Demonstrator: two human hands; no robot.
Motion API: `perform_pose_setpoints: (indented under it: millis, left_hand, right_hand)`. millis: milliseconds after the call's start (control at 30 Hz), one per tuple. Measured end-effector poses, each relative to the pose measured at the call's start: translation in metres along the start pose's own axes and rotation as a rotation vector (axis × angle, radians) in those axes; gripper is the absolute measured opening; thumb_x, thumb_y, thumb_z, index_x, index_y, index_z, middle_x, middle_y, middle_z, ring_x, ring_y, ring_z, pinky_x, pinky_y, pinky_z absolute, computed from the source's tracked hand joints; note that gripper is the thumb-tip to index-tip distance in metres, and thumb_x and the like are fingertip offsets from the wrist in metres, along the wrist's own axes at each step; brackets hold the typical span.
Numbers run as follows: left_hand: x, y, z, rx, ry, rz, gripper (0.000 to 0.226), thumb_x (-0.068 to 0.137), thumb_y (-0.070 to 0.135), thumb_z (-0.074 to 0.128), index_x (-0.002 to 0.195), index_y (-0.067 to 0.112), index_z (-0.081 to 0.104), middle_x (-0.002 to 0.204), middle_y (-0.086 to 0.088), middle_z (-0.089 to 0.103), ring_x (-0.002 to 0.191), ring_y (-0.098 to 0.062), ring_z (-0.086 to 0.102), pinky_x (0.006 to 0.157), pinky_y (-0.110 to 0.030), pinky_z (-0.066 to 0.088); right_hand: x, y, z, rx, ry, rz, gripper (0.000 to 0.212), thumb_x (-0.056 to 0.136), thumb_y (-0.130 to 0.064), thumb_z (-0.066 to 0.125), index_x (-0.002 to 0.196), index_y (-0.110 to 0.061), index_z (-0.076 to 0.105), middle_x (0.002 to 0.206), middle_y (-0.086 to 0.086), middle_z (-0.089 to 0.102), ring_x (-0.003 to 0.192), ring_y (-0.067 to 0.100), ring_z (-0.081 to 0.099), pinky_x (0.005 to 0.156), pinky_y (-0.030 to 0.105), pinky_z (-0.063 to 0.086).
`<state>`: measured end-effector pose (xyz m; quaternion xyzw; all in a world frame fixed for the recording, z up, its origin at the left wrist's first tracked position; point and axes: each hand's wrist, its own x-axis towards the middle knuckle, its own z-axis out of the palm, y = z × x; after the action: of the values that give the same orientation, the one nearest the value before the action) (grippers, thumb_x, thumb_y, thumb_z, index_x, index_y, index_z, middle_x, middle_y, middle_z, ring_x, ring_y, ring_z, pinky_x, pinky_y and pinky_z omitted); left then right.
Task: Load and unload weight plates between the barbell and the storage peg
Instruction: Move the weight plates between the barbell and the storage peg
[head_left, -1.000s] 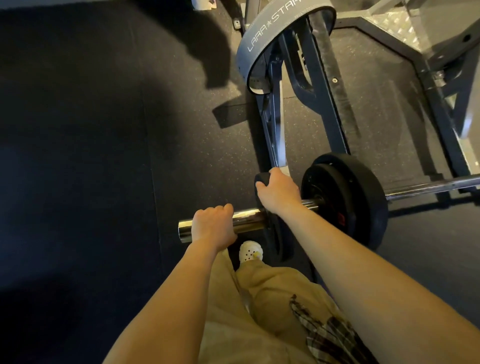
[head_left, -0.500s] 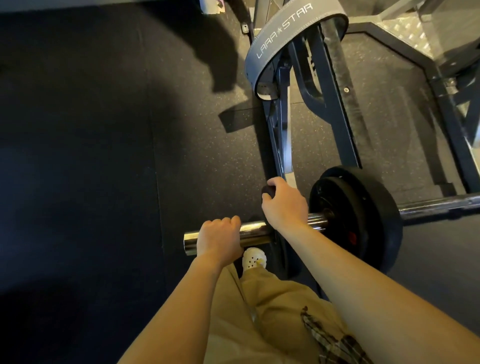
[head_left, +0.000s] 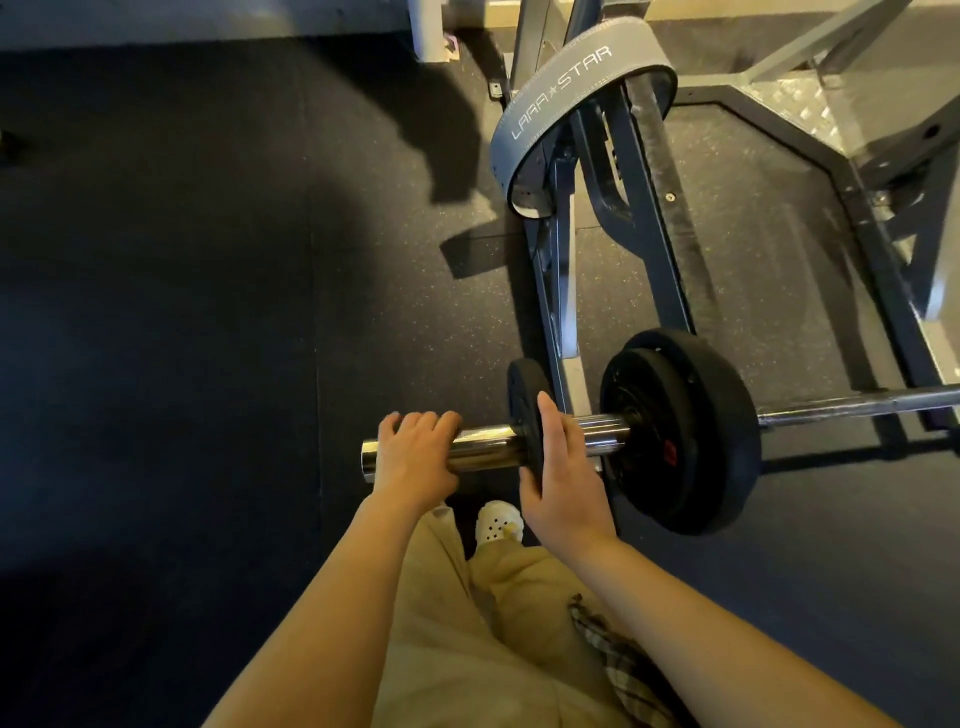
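A chrome barbell sleeve (head_left: 483, 447) runs left to right at mid-frame. My left hand (head_left: 413, 457) is wrapped over its free end. A small black plate (head_left: 524, 410) sits on the sleeve, and my right hand (head_left: 563, 483) lies flat against its right face with fingers extended, thumb at the lower rim. Further right, two larger black plates (head_left: 696, 431) sit against the collar, a gap of bare sleeve between them and the small plate. The thin bar shaft (head_left: 857, 405) continues to the right edge. No storage peg is clearly visible.
A dark steel rack frame (head_left: 639, 218) stands behind the bar, with a grey lifting belt (head_left: 561, 93) draped over it. More frame and a tread plate (head_left: 795, 104) lie at the upper right. My white shoe (head_left: 496, 522) and beige trousers are below the sleeve. Black rubber flooring (head_left: 208, 312) spreads left.
My right hand has shifted from gripping the small plate's top rim to lying flat on its right face. The left hand stays on the sleeve end. The view moved closer.
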<state>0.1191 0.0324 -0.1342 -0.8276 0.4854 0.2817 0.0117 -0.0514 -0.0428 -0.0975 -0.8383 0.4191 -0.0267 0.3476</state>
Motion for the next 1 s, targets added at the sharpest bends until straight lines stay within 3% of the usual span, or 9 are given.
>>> perform_pose_setpoints:
  millis: [67,167,233,300,533,633,800,900,1000]
  left_hand:
    - [-0.015,-0.017,-0.002,-0.093,0.032,-0.174,0.072,0.079,0.034,0.071,0.141,0.033,0.034,0.137,0.006,0.044,0.136,-0.019,0.034,0.117,-0.053,0.008]
    - [-0.028,-0.040,-0.005,-0.163,-0.029,-0.382,0.075,0.079,0.025,0.073,0.142,0.027,0.033,0.134,0.003,0.047,0.133,-0.020,0.039,0.115,-0.058,0.010]
    - [-0.027,-0.045,-0.004,-0.164,-0.034,-0.390,0.059,0.079,0.017,0.070,0.131,0.025,0.042,0.114,0.005,0.058,0.119,-0.017,0.053,0.117,-0.057,0.013]
    - [-0.022,-0.042,-0.004,-0.125,-0.022,-0.401,0.049,0.081,0.015,0.069,0.123,0.024,0.046,0.102,0.005,0.062,0.108,-0.016,0.059,0.118,-0.052,0.016]
    - [-0.015,-0.039,-0.005,0.074,-0.011,-0.361,0.047,0.085,0.018,0.066,0.127,0.021,0.045,0.098,0.007,0.063,0.097,-0.015,0.063,0.117,-0.050,0.020]
    - [-0.014,-0.040,-0.001,0.086,-0.001,-0.365,0.050,0.086,0.019,0.065,0.131,0.022,0.042,0.103,0.008,0.063,0.100,-0.013,0.062,0.117,-0.048,0.021]
    - [-0.015,-0.042,0.000,0.055,-0.019,-0.354,0.050,0.087,0.021,0.065,0.131,0.023,0.041,0.106,0.008,0.063,0.102,-0.013,0.062,0.117,-0.047,0.022]
    - [-0.016,-0.041,-0.003,0.076,-0.016,-0.346,0.045,0.086,0.020,0.065,0.126,0.023,0.044,0.100,0.008,0.062,0.096,-0.013,0.063,0.115,-0.047,0.025]
    - [-0.016,-0.039,-0.006,0.076,-0.037,-0.342,0.037,0.086,0.019,0.064,0.118,0.023,0.046,0.091,0.008,0.061,0.093,-0.013,0.063,0.114,-0.046,0.027]
  right_hand:
    - [0.006,-0.007,-0.001,-0.043,-0.006,0.008,0.082,0.093,-0.016,0.057,0.154,-0.024,0.003,0.144,0.006,0.033,0.099,0.012,0.057,0.082,0.023,0.054]
    - [0.024,-0.013,-0.008,-0.098,-0.015,0.007,0.077,0.093,-0.018,0.057,0.154,-0.021,0.009,0.132,0.008,0.045,0.089,0.008,0.053,0.076,0.020,0.049]
    - [0.042,-0.018,-0.011,-0.068,-0.015,0.059,0.070,0.093,-0.018,0.057,0.152,-0.020,0.019,0.126,0.009,0.050,0.093,0.014,0.056,0.078,0.022,0.048]
    - [0.064,-0.026,-0.014,0.001,-0.040,0.168,0.062,0.094,-0.022,0.056,0.149,-0.021,0.027,0.129,0.009,0.051,0.111,0.023,0.056,0.086,0.028,0.045]
    - [0.135,-0.037,-0.021,0.134,-0.245,0.581,0.048,0.092,-0.026,0.057,0.137,-0.012,0.046,0.134,0.010,0.051,0.120,0.029,0.050,0.096,0.037,0.044]
    - [0.137,-0.044,-0.012,0.029,-0.258,0.585,0.053,0.092,-0.026,0.058,0.140,-0.011,0.042,0.135,0.012,0.050,0.121,0.030,0.051,0.094,0.037,0.045]
    - [0.118,-0.041,-0.008,0.126,-0.155,0.584,0.060,0.091,-0.024,0.061,0.145,-0.016,0.036,0.138,0.011,0.049,0.124,0.031,0.048,0.100,0.043,0.045]
    - [0.095,-0.046,-0.009,0.181,-0.080,0.518,0.061,0.093,-0.017,0.060,0.146,-0.016,0.032,0.136,0.009,0.050,0.123,0.028,0.051,0.098,0.039,0.047]
    - [0.060,-0.049,-0.005,0.257,0.026,0.415,0.062,0.095,-0.014,0.057,0.149,-0.019,0.027,0.146,0.004,0.043,0.134,0.022,0.042,0.106,0.033,0.038]
